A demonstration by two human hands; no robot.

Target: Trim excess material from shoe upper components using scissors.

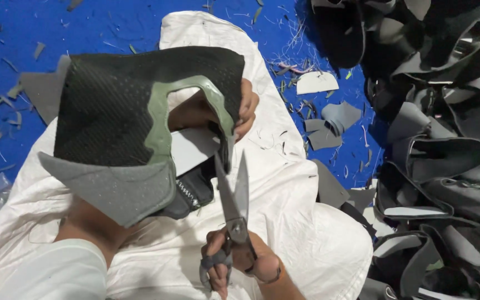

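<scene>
Nearest the lens, low and left of the white sack (284, 183): pale sleeve (56, 272) on the left forearm. Left hand (218, 111) up inside the black mesh shoe upper (112, 111), fingers curled around its far edge and showing through the cutout, gripping it and holding it raised above the sack. Upper trimmed with a green band (159, 119) around the opening and a grey padded collar (118, 189) along the near edge; white lining visible through the cutout.

Right hand (237, 264) over the near part of the sack, clenched through the handles of dark scissors (234, 200). Blades slightly parted, pointing away from the body, tips just below the upper's right-hand edge; contact with it not clear.

Sack spread over a blue floor (84, 28). Right of the sack: a heap of black shoe uppers (445, 155), piled from far to near. Between sack and heap: grey offcuts (334, 119) and one white scrap (316, 82). Left of and beyond the sack: small grey-green trimmings (12, 91) scattered over the blue.
</scene>
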